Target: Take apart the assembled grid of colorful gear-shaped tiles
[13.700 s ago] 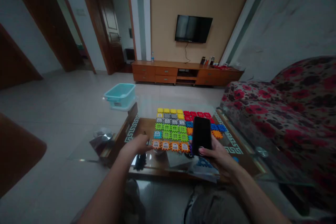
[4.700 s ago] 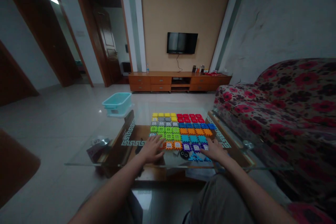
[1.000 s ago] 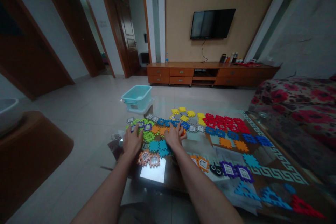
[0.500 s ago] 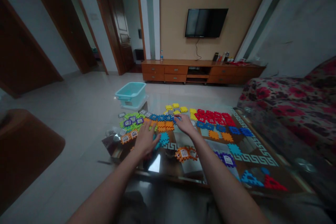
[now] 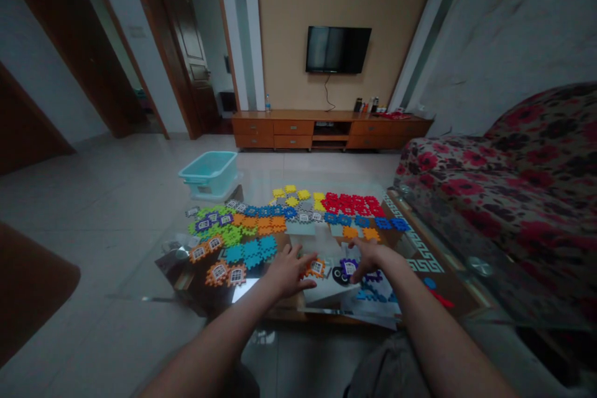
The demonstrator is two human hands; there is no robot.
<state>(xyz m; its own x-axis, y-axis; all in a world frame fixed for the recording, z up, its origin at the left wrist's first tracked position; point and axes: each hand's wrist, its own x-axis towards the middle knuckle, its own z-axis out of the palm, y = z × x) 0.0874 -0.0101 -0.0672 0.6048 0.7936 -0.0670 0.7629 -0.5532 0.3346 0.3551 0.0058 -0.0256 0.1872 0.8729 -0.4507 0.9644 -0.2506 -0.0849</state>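
The left hand (image 5: 289, 269) spreads, right hand (image 5: 368, 256) arches loosely over a purple square plastic tile (image 5: 347, 268) beside black round plastic wheels (image 5: 337, 275); gathering, seemingly, needs pinching.

The head-worn camera looks forward and down over the glass table (image 5: 286, 303), close at lower centre, toward the television (image 5: 338, 50), farther at upper centre, with the sofa (image 5: 504, 180) at right.

Toothed tiles (image 5: 265, 225): matt plastic. Tabletop (image 5: 395, 244): glossy glass. Tub (image 5: 219, 185): smooth plastic. Sofa (image 5: 466, 166): cloth.
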